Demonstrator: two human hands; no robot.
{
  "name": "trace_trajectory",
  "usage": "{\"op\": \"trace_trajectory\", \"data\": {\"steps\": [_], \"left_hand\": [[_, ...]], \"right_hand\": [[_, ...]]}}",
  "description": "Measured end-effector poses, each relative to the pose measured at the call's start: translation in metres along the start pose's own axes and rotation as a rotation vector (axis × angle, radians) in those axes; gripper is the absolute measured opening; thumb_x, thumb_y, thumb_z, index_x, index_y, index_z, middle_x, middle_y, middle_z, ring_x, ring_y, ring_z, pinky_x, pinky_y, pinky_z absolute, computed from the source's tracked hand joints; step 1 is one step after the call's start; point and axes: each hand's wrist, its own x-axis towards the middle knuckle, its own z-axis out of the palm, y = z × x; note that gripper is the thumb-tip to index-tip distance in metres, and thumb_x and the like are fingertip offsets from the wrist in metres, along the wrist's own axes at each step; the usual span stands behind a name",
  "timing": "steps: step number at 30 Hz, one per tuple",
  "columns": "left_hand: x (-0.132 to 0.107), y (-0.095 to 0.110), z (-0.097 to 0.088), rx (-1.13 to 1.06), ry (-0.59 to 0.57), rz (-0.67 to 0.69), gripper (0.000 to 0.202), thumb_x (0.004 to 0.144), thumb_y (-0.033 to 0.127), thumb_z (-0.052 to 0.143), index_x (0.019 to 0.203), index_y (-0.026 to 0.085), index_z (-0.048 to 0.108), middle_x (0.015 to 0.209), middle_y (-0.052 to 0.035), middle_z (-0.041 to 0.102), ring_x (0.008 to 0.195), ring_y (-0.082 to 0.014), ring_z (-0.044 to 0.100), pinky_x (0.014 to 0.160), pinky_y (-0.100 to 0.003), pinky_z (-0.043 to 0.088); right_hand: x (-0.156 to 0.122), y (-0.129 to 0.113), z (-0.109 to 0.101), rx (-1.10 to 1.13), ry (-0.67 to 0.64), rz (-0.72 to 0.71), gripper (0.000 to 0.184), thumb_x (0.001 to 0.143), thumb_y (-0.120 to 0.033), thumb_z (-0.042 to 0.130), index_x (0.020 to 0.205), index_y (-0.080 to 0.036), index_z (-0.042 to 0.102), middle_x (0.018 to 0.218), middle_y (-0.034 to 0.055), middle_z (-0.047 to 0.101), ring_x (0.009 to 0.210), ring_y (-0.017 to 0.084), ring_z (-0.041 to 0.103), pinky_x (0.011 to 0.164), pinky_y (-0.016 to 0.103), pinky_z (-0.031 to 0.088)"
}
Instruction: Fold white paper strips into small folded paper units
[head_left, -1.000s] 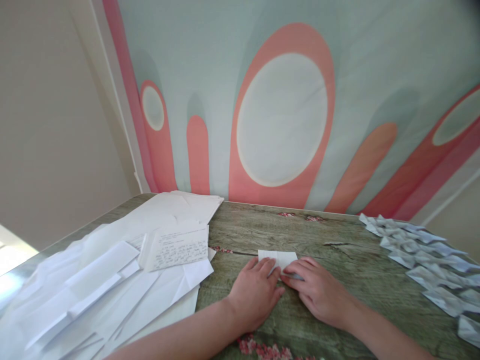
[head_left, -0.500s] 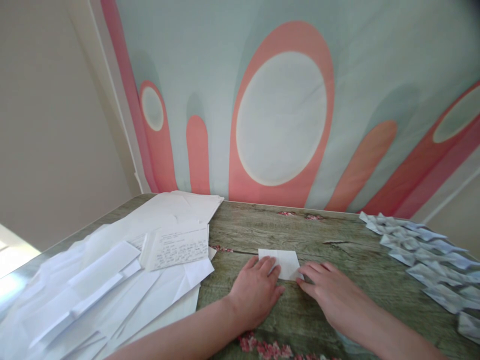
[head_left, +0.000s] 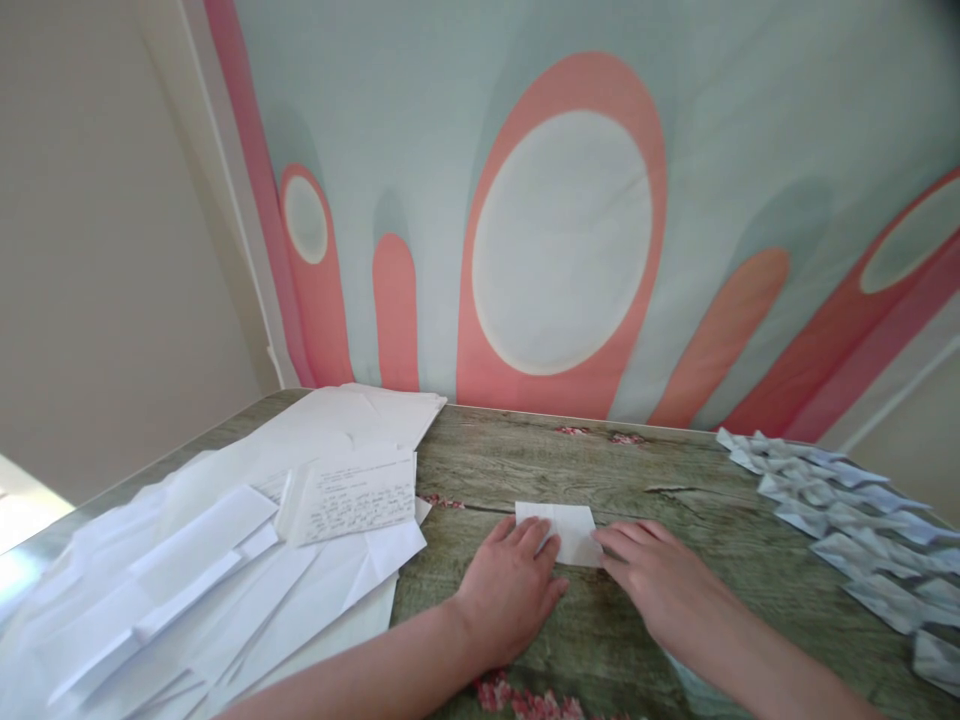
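A small folded piece of white paper (head_left: 574,533) lies on the wooden table in front of me. My left hand (head_left: 510,580) rests over its left part, fingers stretched out flat and pressing on it, thumb apart on the table side. At the paper's right edge, the fingertips and thumb of my right hand (head_left: 652,575) come together on the corner. The exact grip of those right fingertips is partly hidden by the hand itself.
A spread heap of white paper sheets (head_left: 247,450) covers the table's left side, with a handwritten sheet (head_left: 360,495) on top and folded strips (head_left: 165,580) nearer me. Several folded paper pieces (head_left: 870,540) stand in a row at the right. A patterned wall (head_left: 435,150) rises behind the table.
The right thumb and fingers have drawn slightly closer together at the paper's right edge. Both hands and the paper otherwise keep nearly the same places.
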Motion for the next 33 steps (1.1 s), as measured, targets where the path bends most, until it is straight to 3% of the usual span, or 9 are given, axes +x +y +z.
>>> {"op": "trace_trajectory", "data": {"steps": [8, 17, 22, 33], "left_hand": [[0.001, -0.001, 0.004, -0.034, 0.008, -0.012, 0.04, 0.092, 0.041, 0.039, 0.121, 0.016, 0.048, 0.127, -0.0087, 0.05, 0.119, -0.0224, 0.042, 0.102, -0.038, 0.029], [-0.001, 0.0, 0.005, -0.018, 0.046, 0.0, 0.042, 0.091, 0.042, 0.039, 0.12, 0.014, 0.05, 0.126, -0.0107, 0.05, 0.118, -0.0232, 0.043, 0.104, -0.039, 0.026], [-0.001, 0.004, 0.003, 0.026, 0.048, 0.073, 0.033, 0.09, 0.037, 0.044, 0.112, 0.013, 0.053, 0.114, -0.0097, 0.056, 0.115, -0.0225, 0.045, 0.106, -0.04, 0.021], [0.0, 0.008, -0.003, 0.048, 0.011, 0.079, 0.03, 0.088, 0.035, 0.05, 0.11, 0.015, 0.055, 0.102, -0.0074, 0.059, 0.105, -0.0205, 0.051, 0.104, -0.04, 0.025]], "right_hand": [[0.009, -0.013, 0.012, 0.055, 0.172, -0.059, 0.037, 0.08, -0.002, 0.04, 0.108, -0.016, 0.06, 0.108, 0.0059, 0.064, 0.093, 0.019, 0.056, 0.079, 0.034, 0.042], [0.007, -0.012, 0.018, 0.09, 0.171, -0.059, 0.032, 0.081, -0.005, 0.043, 0.107, -0.013, 0.061, 0.109, 0.008, 0.064, 0.095, 0.021, 0.056, 0.083, 0.036, 0.043], [0.006, -0.012, 0.017, 0.099, 0.136, -0.055, 0.031, 0.083, -0.006, 0.045, 0.108, -0.015, 0.06, 0.111, 0.0081, 0.063, 0.097, 0.02, 0.055, 0.082, 0.035, 0.043], [0.007, -0.012, 0.014, 0.103, 0.086, -0.047, 0.031, 0.084, -0.006, 0.045, 0.109, -0.017, 0.06, 0.112, 0.0075, 0.062, 0.099, 0.02, 0.054, 0.083, 0.035, 0.043]]}}
